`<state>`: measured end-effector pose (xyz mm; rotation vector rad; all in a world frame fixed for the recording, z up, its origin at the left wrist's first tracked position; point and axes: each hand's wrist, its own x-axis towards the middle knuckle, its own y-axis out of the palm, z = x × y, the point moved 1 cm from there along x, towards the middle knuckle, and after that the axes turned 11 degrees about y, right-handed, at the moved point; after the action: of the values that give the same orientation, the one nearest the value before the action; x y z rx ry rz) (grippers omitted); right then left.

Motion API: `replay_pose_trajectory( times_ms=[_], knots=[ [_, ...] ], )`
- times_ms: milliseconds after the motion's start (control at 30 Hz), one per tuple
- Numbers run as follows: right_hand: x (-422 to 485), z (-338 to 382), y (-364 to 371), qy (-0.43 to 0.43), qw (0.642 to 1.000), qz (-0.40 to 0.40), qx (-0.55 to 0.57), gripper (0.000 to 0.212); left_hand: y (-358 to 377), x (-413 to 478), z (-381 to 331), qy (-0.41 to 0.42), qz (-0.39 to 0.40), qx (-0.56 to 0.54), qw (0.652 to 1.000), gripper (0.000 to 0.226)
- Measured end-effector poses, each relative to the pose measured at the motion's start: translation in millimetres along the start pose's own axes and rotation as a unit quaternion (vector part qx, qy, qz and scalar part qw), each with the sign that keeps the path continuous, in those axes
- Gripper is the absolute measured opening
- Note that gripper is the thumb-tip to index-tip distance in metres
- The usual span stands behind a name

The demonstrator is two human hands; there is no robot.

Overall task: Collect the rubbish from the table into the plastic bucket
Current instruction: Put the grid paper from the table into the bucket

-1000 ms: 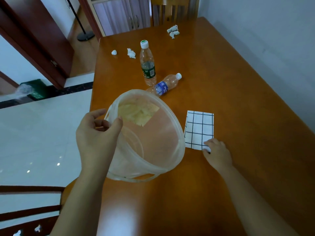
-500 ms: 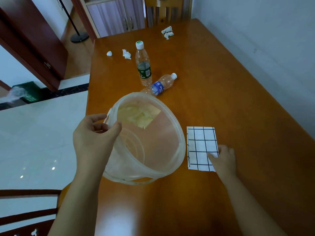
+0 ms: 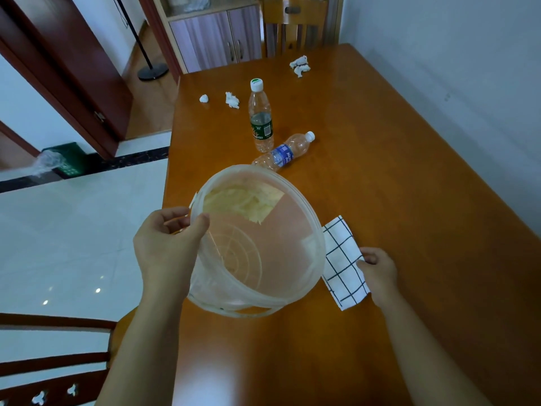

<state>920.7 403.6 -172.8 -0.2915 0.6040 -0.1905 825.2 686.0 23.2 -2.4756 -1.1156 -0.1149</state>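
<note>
Left hand [image 3: 168, 250]: closed over the near-left rim of the translucent plastic bucket [image 3: 310, 276], thumb inside the rim, fingers curled around the outside; bucket tilted with its mouth toward the camera, base low near the table edge, whether resting on it or lifted clear not determinable. Inside the bucket: a pale yellow sheet of material [image 3: 243, 203] against the far wall, nature unclear. Right hand [image 3: 379, 275]: fingers bent and closed on the right edge of the white paper with black grid lines [image 3: 344, 265]; thumb position hidden under the hand, so pinch versus flat press not determinable. Grid paper: on the wooden table [image 3: 409, 177], just right of the bucket, its left edge passing behind the bucket wall, its near corner raised slightly or curled. Farther along the table, well apart from both hands: clear bottle with green label [image 3: 260, 118], upright, white cap on; clear bottle with blue label [image 3: 282, 153], on its side, cap pointing right, base end just beyond the bucket's far rim. Beyond the upright bottle: small tissue ball [image 3: 203, 98] and crumpled tissue [image 3: 232, 100], close together near the left edge. Larger crumpled tissue [image 3: 299, 65]: near the far end of the table, in front of a wooden chair [image 3: 295, 22].
</note>
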Motion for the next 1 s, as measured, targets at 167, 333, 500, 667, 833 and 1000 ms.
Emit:
replay_pose_trajectory(
  times_ms=[167, 333, 500, 667, 833, 1000],
  knots=[
    [-35, 35, -12, -0.049, 0.996, -0.007, 0.073, 0.024, -17, -5, 5, -0.043, -0.036, -0.074, 0.996, 0.017],
    [-97, 73, -30, -0.15, 0.981, -0.035, 0.12, 0.024, -38, -12, 7, -0.052, -0.038, -0.129, 0.99, 0.018],
    [-172, 107, -40, -0.243, 0.954, -0.025, 0.174, 0.028, -63, -20, 8, -0.038, -0.031, -0.168, 0.985, 0.018],
    [-239, 124, -34, -0.282, 0.938, 0.02, 0.201, 0.034, -87, -35, 15, -0.021, -0.021, -0.186, 0.982, 0.018],
    [-274, 112, -2, -0.255, 0.947, 0.1, 0.168, 0.029, -106, -57, 20, -0.022, -0.014, -0.19, 0.981, 0.02],
    [-291, 86, 24, -0.29, 0.951, 0.078, -0.069, 0.023, -133, -87, 18, -0.018, -0.025, -0.2, 0.979, 0.02]
  ],
)
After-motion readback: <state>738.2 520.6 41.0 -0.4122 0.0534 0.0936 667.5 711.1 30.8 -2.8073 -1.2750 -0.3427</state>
